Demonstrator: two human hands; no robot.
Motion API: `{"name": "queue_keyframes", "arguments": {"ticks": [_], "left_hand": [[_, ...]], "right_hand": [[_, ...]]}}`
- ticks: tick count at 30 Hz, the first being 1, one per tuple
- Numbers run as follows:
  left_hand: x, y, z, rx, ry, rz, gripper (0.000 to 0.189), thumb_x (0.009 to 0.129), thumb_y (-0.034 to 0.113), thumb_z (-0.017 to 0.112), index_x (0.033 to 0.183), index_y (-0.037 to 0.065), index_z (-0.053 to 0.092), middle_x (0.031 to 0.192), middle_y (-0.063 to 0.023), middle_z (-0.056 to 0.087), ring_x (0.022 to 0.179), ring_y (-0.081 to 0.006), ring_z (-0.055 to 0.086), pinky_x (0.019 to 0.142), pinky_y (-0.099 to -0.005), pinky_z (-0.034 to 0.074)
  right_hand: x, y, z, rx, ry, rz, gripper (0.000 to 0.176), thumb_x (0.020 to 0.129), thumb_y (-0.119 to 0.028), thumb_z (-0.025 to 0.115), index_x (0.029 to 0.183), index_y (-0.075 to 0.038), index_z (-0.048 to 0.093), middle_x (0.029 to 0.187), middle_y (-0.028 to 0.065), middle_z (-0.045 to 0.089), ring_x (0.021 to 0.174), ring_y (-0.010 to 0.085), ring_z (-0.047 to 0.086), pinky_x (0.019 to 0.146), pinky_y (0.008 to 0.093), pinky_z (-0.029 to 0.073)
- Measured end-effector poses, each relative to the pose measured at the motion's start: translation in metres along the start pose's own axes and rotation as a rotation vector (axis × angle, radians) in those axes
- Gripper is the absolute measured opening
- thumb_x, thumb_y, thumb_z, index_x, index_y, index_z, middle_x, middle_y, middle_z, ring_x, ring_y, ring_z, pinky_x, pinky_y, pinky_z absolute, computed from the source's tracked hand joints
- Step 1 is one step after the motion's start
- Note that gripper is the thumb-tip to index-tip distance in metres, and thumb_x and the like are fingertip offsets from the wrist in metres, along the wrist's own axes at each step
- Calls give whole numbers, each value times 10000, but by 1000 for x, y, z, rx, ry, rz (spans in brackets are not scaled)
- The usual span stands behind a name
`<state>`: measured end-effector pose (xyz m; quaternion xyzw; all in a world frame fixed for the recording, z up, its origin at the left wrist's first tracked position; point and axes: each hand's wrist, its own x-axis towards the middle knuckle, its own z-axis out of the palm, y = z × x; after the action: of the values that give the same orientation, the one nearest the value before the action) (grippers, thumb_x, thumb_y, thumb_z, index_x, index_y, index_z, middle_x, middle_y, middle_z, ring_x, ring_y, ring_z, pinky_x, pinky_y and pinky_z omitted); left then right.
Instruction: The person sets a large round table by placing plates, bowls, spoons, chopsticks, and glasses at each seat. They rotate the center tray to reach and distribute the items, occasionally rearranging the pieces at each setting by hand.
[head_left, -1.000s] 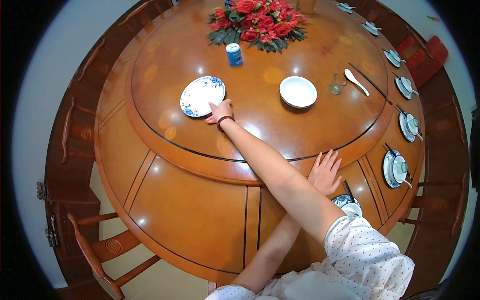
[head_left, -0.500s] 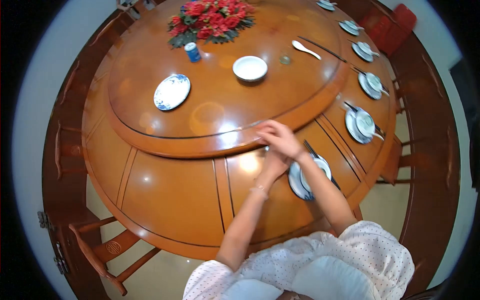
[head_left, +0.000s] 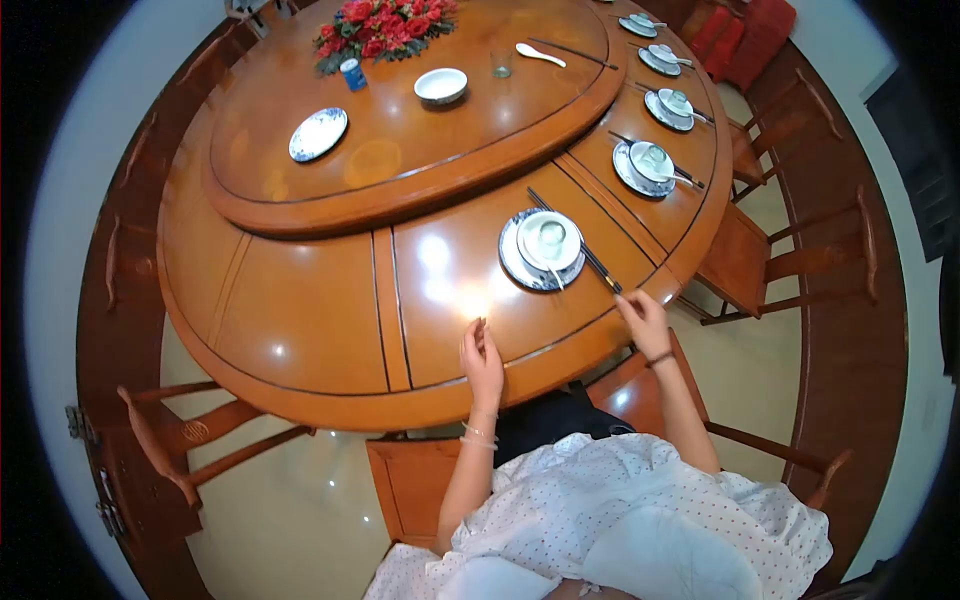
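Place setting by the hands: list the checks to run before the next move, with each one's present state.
1. Left hand empty, resting at the edge of the table: ok.
2. Right hand empty: ok.
3. Right hand touching the near end of the chopsticks: cannot tell.
4. Bowl seated on the plate: ok.
5. Chopsticks lying straight along the plate's right side: ok.

I have a single view, from the head camera. It sits high over the near edge of the round worktop and faces forward and steeply down. The wide lens bends everything into a circle, with the left hand and right hand close below centre and the flowers far off.
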<state>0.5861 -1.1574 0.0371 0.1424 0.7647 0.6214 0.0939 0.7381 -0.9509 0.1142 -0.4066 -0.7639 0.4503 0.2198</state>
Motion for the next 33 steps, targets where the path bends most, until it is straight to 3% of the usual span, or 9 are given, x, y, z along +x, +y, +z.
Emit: {"name": "queue_keyframes", "arguments": {"ticks": [8, 10, 17, 19, 22, 23, 27, 30, 33], "left_hand": [[-14, 34, 27, -78, -166, -136, 355, 896, 182, 480, 1178, -25, 414, 830, -92, 601, 689, -112, 550, 637, -245, 460], [-5, 46, 39, -188, -258, -374, 440, 897, 207, 492, 1244, -10, 330, 856, -94, 612, 701, -121, 564, 623, -251, 470], [29, 52, 125, 20, -166, -287, 548, 884, 292, 506, 1259, -26, 262, 862, -109, 613, 688, -115, 567, 558, -256, 470], [33, 56, 139, 186, -111, -378, 511, 862, 267, 518, 1227, -20, 304, 797, -221, 604, 704, -312, 605, 668, -367, 468], [30, 56, 158, 463, 34, -331, 429, 872, 245, 476, 1191, -18, 360, 793, -249, 596, 765, -407, 581, 694, -423, 455], [28, 57, 163, 535, 92, -318, 297, 888, 223, 437, 1057, -20, 469, 771, -254, 590, 773, -431, 557, 670, -461, 442], [30, 77, 175, 581, 125, -437, 230, 900, 189, 412, 869, -18, 510, 722, -265, 559, 722, -436, 540, 619, -490, 412], [28, 90, 183, 630, 177, -444, 233, 905, 178, 398, 827, -15, 504, 711, -269, 545, 698, -433, 533, 598, -492, 400], [27, 115, 183, 658, 229, -477, 235, 909, 177, 390, 839, -15, 505, 705, -261, 546, 679, -420, 535, 585, -473, 401]], "right_hand": [[10, -13, 32, 56, -117, -98, 164, 798, -136, 607, 871, 6, 572, 753, 98, 615, 662, 148, 591, 617, 266, 467], [24, -9, 35, 42, -125, -119, 172, 797, -137, 607, 887, 4, 568, 752, 96, 614, 660, 157, 590, 618, 272, 469], [138, 1, 32, -88, -300, -332, 248, 789, -163, 604, 964, -10, 520, 796, 118, 592, 668, 234, 579, 598, 343, 463], [165, 7, 30, -171, -411, -351, 269, 781, -181, 608, 965, -22, 493, 814, 123, 581, 683, 254, 582, 591, 363, 461], [184, 26, 21, -210, -626, -396, 325, 775, -232, 611, 974, -38, 443, 853, 132, 558, 715, 297, 579, 599, 386, 461], [188, 34, 19, -201, -677, -388, 350, 776, -259, 612, 964, -21, 438, 851, 142, 555, 758, 310, 573, 625, 396, 461], [194, 65, 20, -305, -718, -398, 486, 757, -311, 639, 1013, 12, 382, 937, 177, 514, 879, 332, 546, 675, 416, 456], [188, 81, 27, -342, -711, -384, 594, 741, -298, 675, 1089, 36, 328, 828, 157, 537, 746, 305, 577, 634, 370, 467], [186, 88, 34, -158, -826, -117, 645, 753, -219, 674, 1162, 57, 259, 765, 128, 540, 645, 245, 581, 601, 325, 465]]}}
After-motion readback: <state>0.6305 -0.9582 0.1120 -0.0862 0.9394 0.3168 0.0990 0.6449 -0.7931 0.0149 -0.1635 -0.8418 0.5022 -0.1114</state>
